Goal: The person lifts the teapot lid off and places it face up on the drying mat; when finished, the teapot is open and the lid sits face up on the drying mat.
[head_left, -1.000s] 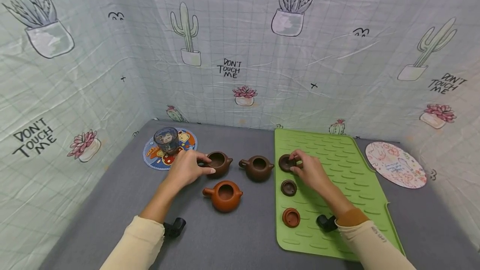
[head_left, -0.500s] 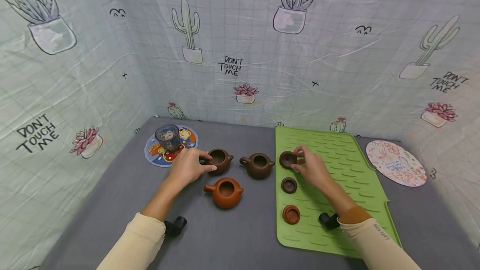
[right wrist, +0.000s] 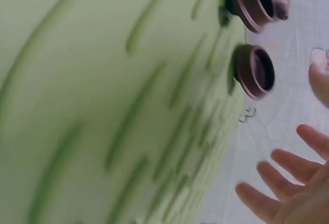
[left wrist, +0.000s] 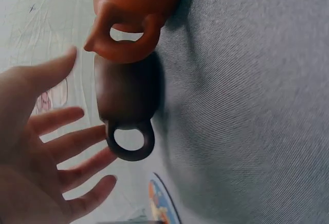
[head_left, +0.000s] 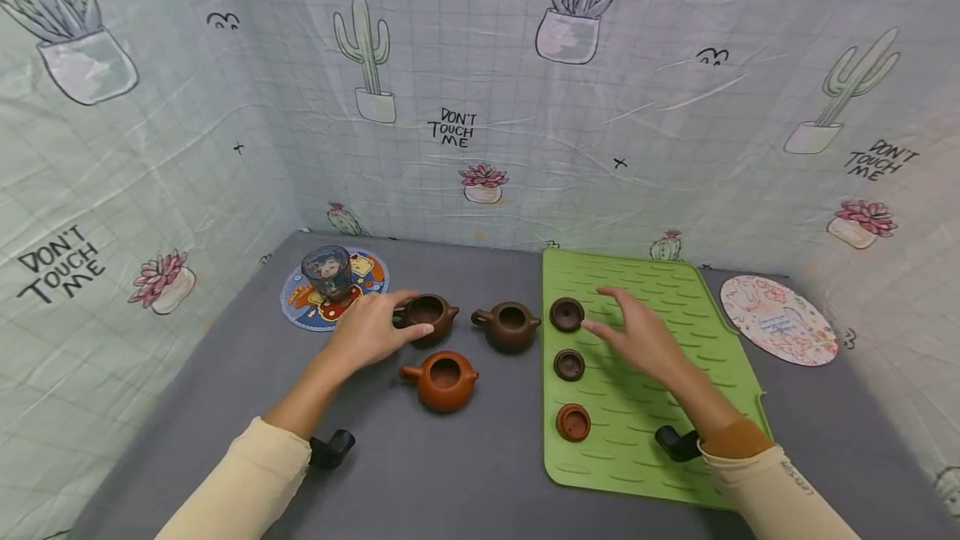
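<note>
My left hand (head_left: 369, 330) is at the handle side of a dark brown teapot (head_left: 444, 327), thumb and fingers spread apart; in the left wrist view the fingers are loosely extended beside its handle (left wrist: 130, 154). Another brown teapot (head_left: 510, 340) stands to its right, an orange one (head_left: 444, 395) in front. All are lidless. My right hand (head_left: 643, 343) hovers over the green mat, fingers parted, just right of a dark lid (head_left: 567, 315). Below that lid lie a smaller dark lid (head_left: 569, 366) and an orange lid (head_left: 573, 422), inner sides up.
The lids rest along the left edge of the green ribbed mat (head_left: 660, 290). At the back left a clear glass (head_left: 327, 272) stands on a round colourful mat (head_left: 300, 313). A pale floral oval mat (head_left: 780, 319) lies at right. Patterned cloth (head_left: 510, 107) walls the table's back and sides.
My right hand has released the far dark lid, opened its fingers and drawn back to the right. The left hand stays by the brown teapot. The head view has shifted slightly.
</note>
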A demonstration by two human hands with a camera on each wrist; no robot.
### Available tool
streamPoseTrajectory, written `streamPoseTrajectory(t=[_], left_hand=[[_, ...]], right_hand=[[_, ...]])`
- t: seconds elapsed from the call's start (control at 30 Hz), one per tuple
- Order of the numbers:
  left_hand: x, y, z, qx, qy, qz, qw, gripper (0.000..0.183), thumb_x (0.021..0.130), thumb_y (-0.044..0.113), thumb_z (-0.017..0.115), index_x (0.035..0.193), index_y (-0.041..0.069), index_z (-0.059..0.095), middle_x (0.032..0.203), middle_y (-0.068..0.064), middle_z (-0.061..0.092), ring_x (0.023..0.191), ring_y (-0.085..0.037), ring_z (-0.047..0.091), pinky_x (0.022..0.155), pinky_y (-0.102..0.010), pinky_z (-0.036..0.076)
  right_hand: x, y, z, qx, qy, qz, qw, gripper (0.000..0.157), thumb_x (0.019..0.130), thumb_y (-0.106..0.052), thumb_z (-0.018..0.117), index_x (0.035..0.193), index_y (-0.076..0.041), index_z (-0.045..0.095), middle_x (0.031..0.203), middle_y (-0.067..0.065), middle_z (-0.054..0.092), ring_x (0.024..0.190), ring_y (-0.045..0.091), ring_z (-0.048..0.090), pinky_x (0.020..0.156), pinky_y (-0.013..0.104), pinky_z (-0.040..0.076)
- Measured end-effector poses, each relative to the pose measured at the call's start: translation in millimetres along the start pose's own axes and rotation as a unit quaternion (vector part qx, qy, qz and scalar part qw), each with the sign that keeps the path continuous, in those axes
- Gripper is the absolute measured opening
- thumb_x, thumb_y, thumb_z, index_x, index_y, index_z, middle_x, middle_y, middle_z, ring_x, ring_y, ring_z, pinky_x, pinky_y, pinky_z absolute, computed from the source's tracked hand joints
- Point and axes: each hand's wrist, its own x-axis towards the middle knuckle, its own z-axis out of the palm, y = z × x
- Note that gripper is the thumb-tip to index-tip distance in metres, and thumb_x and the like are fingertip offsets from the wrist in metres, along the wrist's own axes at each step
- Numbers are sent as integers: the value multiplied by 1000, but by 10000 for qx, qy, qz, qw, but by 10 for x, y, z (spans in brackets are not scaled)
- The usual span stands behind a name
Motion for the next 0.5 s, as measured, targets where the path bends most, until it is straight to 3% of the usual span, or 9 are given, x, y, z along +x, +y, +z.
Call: streamPoseTrajectory(t=[0.07,0.17,0.3,0.5], left_hand=[[17,23,-27,170,-110,62,9998,71,87,63,71,143,21,61,125,-14,73,104,-34,70,68,-43,54],[61,82,-68,462,-109,233,9986,83,86,73,64,151,22,52,141,-12,65,117,-38,65,77,-50,57],[153,181,-154,880,47,547,9946,92,85,79,59,156,24,44,158,-11,49,136,-41,54,94,-62,54],[294,347,-296,1560,169,1073,9818,100,83,86,53,162,28,32,168,-12,32,148,-39,43,104,-61,50]], right_hand=[[-23,-7,-68,-183,14,-42,9998,75,99,-50,63,157,-9,37,164,26,32,147,52,34,112,72,35],[-33,-33,-176,-498,168,-250,9983,82,97,-53,65,159,-10,34,168,28,20,151,55,24,114,77,27],[1,-110,-284,-957,369,-587,9930,89,93,-54,69,161,-13,31,170,25,16,155,51,17,117,78,18],[66,-296,-347,-1354,317,-925,9860,101,86,-63,72,164,-22,24,173,15,10,160,45,8,119,79,9]])
